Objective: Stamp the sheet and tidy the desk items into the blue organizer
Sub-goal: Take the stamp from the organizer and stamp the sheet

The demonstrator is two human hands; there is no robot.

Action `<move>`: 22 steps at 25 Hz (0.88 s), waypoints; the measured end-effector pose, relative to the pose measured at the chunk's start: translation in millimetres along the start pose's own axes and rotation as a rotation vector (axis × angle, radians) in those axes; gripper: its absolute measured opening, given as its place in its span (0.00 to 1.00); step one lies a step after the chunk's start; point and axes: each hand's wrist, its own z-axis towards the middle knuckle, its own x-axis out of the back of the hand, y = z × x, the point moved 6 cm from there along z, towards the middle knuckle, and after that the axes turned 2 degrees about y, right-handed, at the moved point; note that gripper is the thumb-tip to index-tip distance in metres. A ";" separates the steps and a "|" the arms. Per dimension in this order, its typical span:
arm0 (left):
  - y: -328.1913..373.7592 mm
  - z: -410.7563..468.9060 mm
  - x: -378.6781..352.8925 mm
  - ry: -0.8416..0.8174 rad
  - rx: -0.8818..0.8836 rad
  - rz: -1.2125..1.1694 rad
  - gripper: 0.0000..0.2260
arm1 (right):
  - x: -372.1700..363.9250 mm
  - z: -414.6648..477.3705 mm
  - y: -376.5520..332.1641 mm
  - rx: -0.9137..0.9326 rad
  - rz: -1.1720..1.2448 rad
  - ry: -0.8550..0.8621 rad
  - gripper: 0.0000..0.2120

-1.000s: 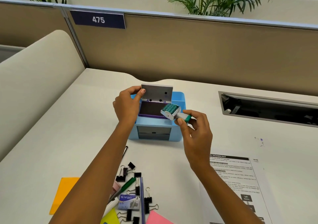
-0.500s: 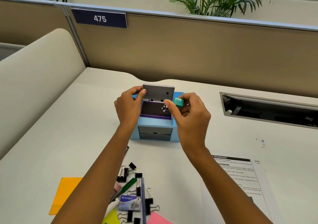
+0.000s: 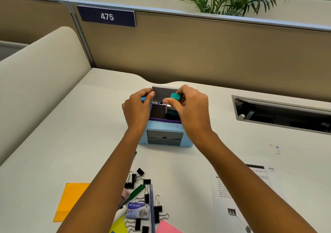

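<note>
At frame centre, right hand (image 3: 189, 107) fingers pinch the teal stamp (image 3: 174, 105) onto the ink pad (image 3: 157, 112) atop the blue organizer (image 3: 166, 127). Left hand (image 3: 138, 107) grips the raised lid (image 3: 163, 94). Advise pressing squarely, lid steadied.

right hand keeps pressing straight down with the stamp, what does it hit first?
Likely the dark ink pad: the right hand holds the teal stamp directly over it, seemingly touching already, though depth is unclear.
</note>
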 end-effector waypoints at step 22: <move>0.8 -1.3 -0.7 0.021 -0.009 0.009 0.15 | -15.2 -7.4 -1.2 0.145 -0.134 0.129 0.14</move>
